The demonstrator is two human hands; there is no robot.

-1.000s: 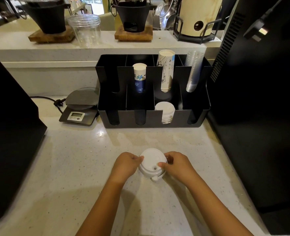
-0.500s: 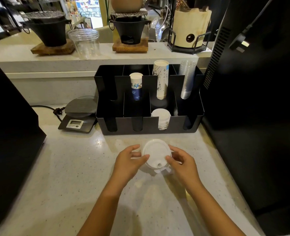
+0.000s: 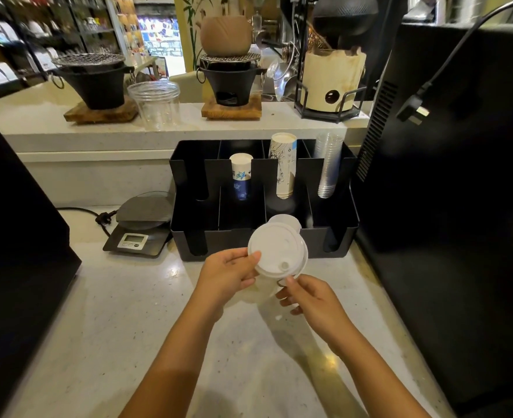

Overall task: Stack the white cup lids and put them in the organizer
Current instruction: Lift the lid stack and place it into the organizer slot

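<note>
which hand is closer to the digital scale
Left. The left hand holds the lid stack on the side toward the scale; the right hand is beyond the stack, farther right.

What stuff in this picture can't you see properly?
- How many lids are in the held white lid stack: the head view shows only the top.
- The lids already in the organizer: the held stack covers most of them.
- The scale display: too small to read.
- The right hand's fingertips: tucked under the stack.
- The shelves behind: blurred.
</note>
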